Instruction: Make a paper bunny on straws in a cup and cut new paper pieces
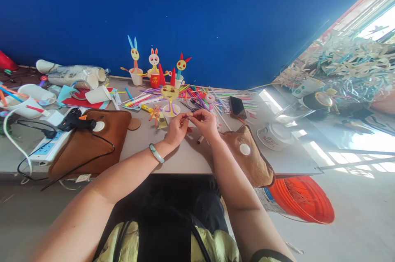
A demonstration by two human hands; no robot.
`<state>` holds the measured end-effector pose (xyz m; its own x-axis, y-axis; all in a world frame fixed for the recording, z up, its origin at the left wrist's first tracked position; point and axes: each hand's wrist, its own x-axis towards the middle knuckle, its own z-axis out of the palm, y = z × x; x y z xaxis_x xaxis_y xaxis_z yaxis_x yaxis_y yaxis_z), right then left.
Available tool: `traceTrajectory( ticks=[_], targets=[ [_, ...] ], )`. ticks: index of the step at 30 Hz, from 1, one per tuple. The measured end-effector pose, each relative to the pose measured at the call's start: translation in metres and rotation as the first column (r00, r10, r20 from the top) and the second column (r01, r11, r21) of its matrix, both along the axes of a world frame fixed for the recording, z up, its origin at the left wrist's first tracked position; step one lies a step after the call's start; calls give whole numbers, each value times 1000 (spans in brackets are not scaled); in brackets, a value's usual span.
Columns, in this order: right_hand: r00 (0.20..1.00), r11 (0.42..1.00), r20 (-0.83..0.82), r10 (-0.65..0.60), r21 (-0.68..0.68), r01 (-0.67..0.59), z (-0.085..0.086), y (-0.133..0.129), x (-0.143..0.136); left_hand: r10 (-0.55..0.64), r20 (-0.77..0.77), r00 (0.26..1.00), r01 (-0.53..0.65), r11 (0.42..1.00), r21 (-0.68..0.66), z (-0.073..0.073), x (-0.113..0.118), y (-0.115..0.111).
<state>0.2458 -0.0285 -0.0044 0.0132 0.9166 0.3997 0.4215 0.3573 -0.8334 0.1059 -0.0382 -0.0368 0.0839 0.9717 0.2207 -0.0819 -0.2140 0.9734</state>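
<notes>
My left hand (176,131) and my right hand (205,124) meet above the table's middle. Both are closed, fingertips pinched around a tiny piece, partly purple and yellowish, too small to make out. Just behind them stands a paper cup figure (169,92) with a yellow face, red ears and purple pipe cleaner parts. Under my fingers lies a bit of red paper (189,129). A pen or marker (200,139) rests below my right hand. Left of my hands are orange pipe cleaner pieces (156,114) and a cut yellow sheet (161,122).
Finished-looking cup figures (135,76) line the blue wall. Colourful pipe cleaners (216,97) are heaped in front. At left are a brown hand warmer (105,142), a glue gun (75,122) and a power strip (49,146); at right, a phone (237,107), another brown hand warmer (247,157) and a red bucket (304,198).
</notes>
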Motion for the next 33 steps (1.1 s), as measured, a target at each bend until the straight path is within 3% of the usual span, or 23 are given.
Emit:
traceTrajectory(
  ticks=[18, 33],
  targets=[
    [994, 996, -103, 36, -74, -44, 0, -2, -5, -13, -42, 999, 14, 1000, 22, 1, 0, -1],
    [995, 997, -74, 59, -37, -62, -1, 0, -4, -20, -37, 999, 21, 999, 27, -3, 1, 0]
  ],
)
